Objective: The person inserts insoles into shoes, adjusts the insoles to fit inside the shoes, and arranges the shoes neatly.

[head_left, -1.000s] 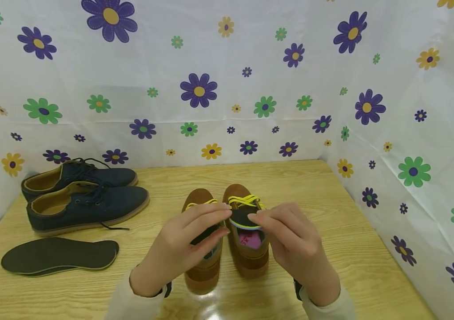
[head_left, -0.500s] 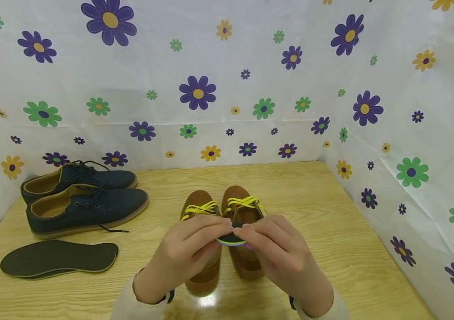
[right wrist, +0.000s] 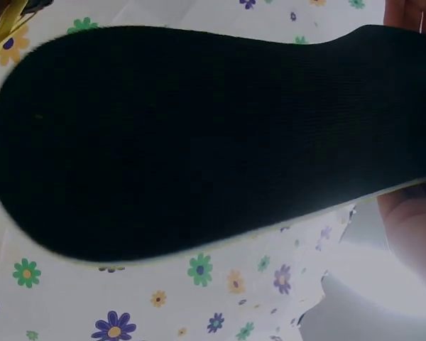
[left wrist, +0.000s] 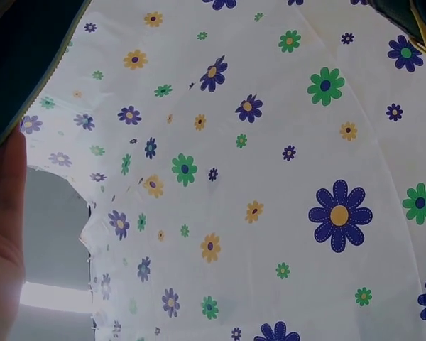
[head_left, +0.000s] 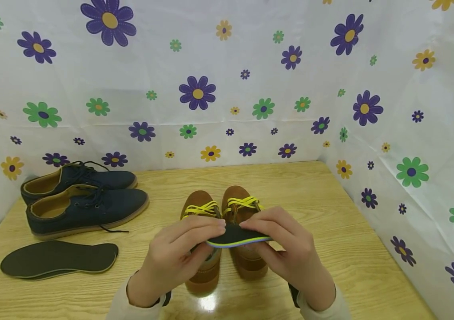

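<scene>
A black insole (head_left: 235, 235) with a yellow-green and blue edge spans between both hands, raised over the heel ends of two brown shoes. My left hand (head_left: 179, 253) pinches its left side, fingers on top and thumb below. At its other side my right hand (head_left: 287, 249) grips it the same way. The right wrist view shows the insole (right wrist: 170, 142) broad and dark, its rounded end away from the fingers. Yellow laces cross the left brown shoe (head_left: 203, 280) and the right brown shoe (head_left: 248, 269), which stand side by side, toes away; the hands partly hide them.
Two navy lace-up shoes (head_left: 91, 213) stand at the back left, one lace trailing on the wooden table (head_left: 331, 222). In front of them lies a stacked pair of dark insoles (head_left: 59, 258). A flowered white sheet (head_left: 231, 53) encloses the back and sides.
Both hands have drawn the insole back and up from over the right brown shoe, and it now lies wider and flatter between them. The other shoes and insoles stay put.
</scene>
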Tool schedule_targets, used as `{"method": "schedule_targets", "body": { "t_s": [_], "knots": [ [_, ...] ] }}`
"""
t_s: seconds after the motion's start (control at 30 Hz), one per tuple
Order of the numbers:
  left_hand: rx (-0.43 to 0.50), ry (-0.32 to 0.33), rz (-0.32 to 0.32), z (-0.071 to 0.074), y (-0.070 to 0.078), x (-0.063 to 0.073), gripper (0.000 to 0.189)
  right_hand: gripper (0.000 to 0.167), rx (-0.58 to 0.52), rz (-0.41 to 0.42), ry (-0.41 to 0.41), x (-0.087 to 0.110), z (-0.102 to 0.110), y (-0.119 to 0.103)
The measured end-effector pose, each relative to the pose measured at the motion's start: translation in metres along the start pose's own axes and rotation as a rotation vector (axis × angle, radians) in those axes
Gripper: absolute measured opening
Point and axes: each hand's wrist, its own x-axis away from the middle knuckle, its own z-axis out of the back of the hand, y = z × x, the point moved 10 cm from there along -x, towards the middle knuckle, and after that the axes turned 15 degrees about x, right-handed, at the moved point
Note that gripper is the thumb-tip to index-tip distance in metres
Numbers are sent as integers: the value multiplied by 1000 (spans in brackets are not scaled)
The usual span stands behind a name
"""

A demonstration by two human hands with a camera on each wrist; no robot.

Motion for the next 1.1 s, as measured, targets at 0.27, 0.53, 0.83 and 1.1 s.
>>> {"method": "schedule_targets", "body": {
  "t_s": [0.27, 0.53, 0.83, 1.1],
  "knots": [
    [82, 99, 34, 20, -1, 2, 14, 21, -28, -120, -97, 10, -2, 23],
    [244, 211, 103, 37, -8, 3, 20, 18, -75, -197, -167, 16, -7, 41],
    [364, 385, 298, 55, -28, 12, 21, 10, -125, -348, -247, 25, -13, 62],
    [348, 440, 515, 61, -47, 22, 27, 21, -165, -427, -279, 31, -21, 69]
  ]
}}
